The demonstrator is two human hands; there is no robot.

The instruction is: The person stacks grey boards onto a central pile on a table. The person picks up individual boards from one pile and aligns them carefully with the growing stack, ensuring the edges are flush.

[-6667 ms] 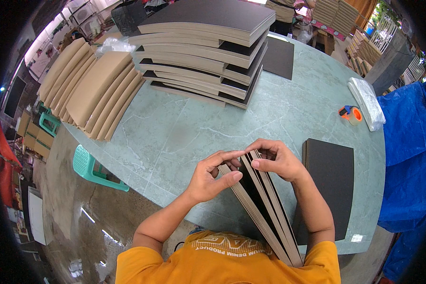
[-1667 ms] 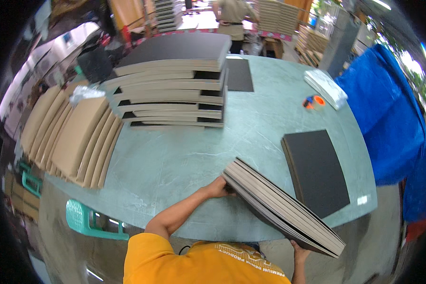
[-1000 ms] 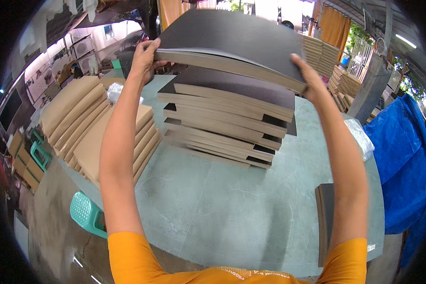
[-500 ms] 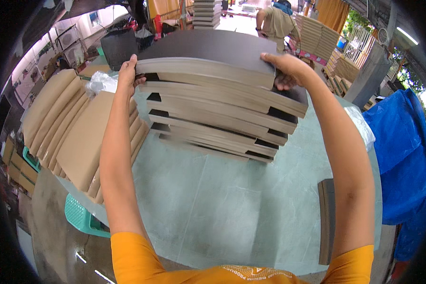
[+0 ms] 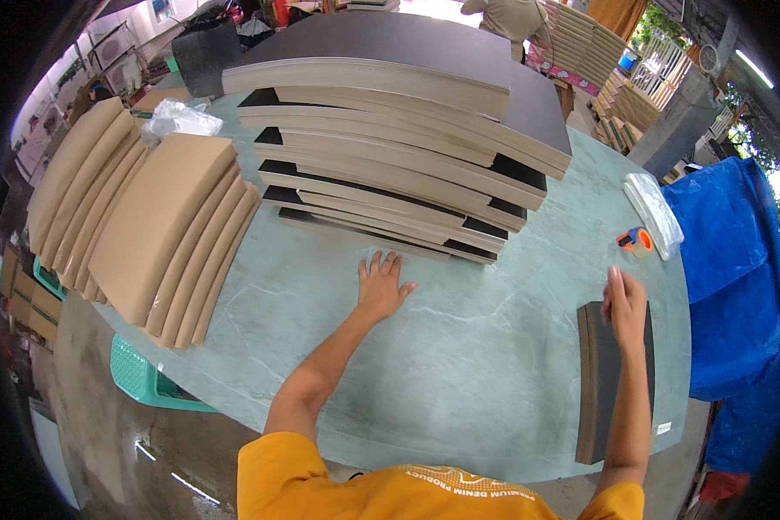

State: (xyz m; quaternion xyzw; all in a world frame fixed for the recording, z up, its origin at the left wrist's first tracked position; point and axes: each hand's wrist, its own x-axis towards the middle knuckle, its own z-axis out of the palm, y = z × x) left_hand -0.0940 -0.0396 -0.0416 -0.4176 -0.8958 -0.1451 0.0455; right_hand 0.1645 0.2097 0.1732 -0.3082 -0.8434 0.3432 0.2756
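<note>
My left hand (image 5: 379,288) lies flat on the green marbled table (image 5: 459,364), fingers spread and holding nothing. Just beyond its fingertips stands a tall stack of dark-topped boards (image 5: 390,104) with pale grey edges, piled in staggered bundles. My right hand (image 5: 626,308) is raised over the far end of a smaller dark stack of boards (image 5: 615,381) at the right. Its fingers are pressed together, and nothing shows in them. Beyond this hand sits an orange and blue tape dispenser (image 5: 636,242) with a roll of tape.
Brown paper-wrapped packs (image 5: 160,234) are piled at the table's left side. Clear plastic (image 5: 182,120) lies behind them, and folded clear plastic (image 5: 653,215) near the right edge. A blue tarp (image 5: 724,277) hangs at the right. A green plastic stool (image 5: 152,377) stands below left. Another person (image 5: 516,22) is at the back.
Both hands have let go of the upper boards on the tall stack. My left hand has come down onto the table, and my right hand has moved right, over the small stack.
</note>
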